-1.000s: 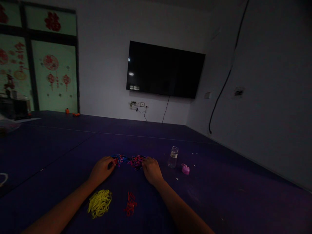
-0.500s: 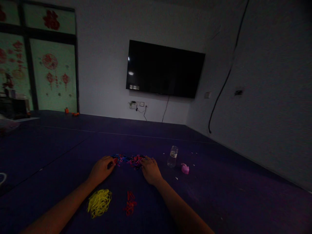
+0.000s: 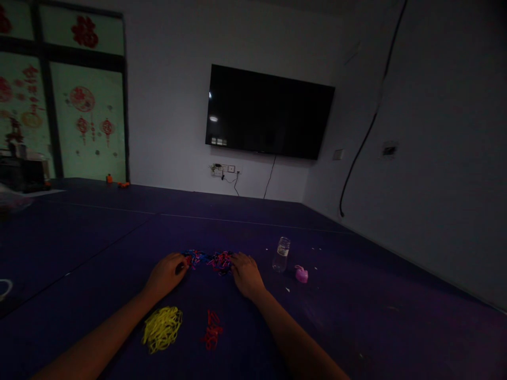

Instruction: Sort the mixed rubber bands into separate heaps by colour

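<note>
mixed-colour strand pile (image 3: 221, 260) on purple surface (image 3: 119, 224); left hand (image 3: 168, 270) curled at its left end, right hand (image 3: 246, 273) flatter at its right; cannot tell whether either grips strands. yellow heap (image 3: 162, 330), smaller red heap (image 3: 213, 331) in foreground.

Dim overall, small glare spots on screen (image 3: 270, 112)

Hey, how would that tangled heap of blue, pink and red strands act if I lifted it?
The tangled heap of blue, pink and red strands is probably floppy, since its strands curl. It's likely light, being thin-stranded. Clumps may lift together, as strands overlap.
</note>
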The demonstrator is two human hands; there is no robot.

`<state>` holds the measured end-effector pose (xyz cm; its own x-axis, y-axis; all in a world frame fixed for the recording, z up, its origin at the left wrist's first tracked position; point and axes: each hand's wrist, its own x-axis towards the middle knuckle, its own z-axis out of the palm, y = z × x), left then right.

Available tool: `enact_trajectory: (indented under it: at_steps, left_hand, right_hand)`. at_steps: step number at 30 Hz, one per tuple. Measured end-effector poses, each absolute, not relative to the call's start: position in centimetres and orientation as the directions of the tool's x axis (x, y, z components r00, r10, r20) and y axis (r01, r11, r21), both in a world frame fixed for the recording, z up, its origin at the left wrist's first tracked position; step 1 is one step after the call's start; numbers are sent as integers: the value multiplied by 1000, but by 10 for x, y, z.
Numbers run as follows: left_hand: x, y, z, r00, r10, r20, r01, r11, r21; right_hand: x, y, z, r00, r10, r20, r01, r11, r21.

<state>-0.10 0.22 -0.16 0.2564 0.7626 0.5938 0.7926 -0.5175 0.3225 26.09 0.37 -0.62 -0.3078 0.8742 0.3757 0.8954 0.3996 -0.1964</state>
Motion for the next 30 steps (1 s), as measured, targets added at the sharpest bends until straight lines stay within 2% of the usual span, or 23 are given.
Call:
enact_trajectory:
  at_steps: [9,25,28,30]
  left_hand:
    - [3,-1,1,252,770,586,797,-509,325]
    - [5,-1,1,250,780,574,788,-509,348]
    - [4,0,0,253,772,583,787,-515,340]
    - [4,0,-1,263,769,582,787,-520,332]
  right_hand:
    - [271,31,-4,-429,804,412,802,549,-235]
    - [273,37,-7,-469,781,411,785,583,-212]
    - [273,37,-8,-450,788,421,776,578,-253]
    - [275,38,-9,-427,781,456,730,595,-335]
